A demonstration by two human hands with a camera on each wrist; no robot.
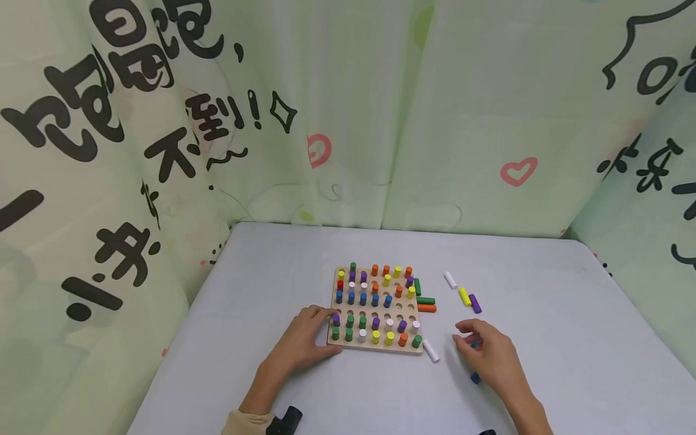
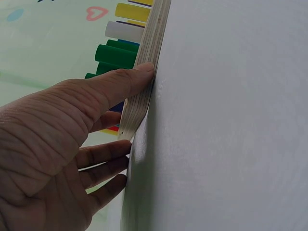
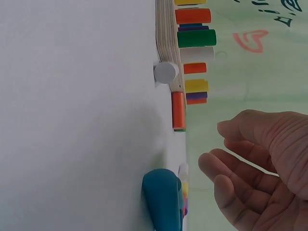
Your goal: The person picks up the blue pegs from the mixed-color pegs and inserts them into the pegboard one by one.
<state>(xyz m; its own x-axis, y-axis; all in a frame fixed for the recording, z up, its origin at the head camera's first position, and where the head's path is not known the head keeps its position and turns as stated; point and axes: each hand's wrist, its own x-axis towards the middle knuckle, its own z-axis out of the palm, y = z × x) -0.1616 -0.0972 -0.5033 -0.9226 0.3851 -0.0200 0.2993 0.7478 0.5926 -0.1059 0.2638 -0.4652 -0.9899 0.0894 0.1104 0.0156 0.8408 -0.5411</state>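
A wooden pegboard (image 1: 380,348) carries rows of colored pegs: blue, green, purple, white, yellow, orange and red. At its near left corner, my left hand (image 1: 301,338) holds the board; the thumb lies along the front edge and the index finger reaches the left side. In the left wrist view, that thumb presses the layered edge (image 2: 140,91). My right hand (image 1: 492,356) hovers right of the board, fingers loosely bent, nothing visible between them. Blue pegs (image 1: 475,378) lie beneath it, partly hidden in the head view; in the right wrist view, a blue peg (image 3: 162,199) lies on the cloth.
A white peg (image 1: 431,351) lies against the board's near right corner. Green pegs (image 1: 426,300) and an orange peg (image 1: 427,308) lie along its right side. Farther right are loose white (image 1: 450,280), yellow (image 1: 464,296) and purple (image 1: 475,303) pegs. Printed curtains surround the white table (image 1: 283,254).
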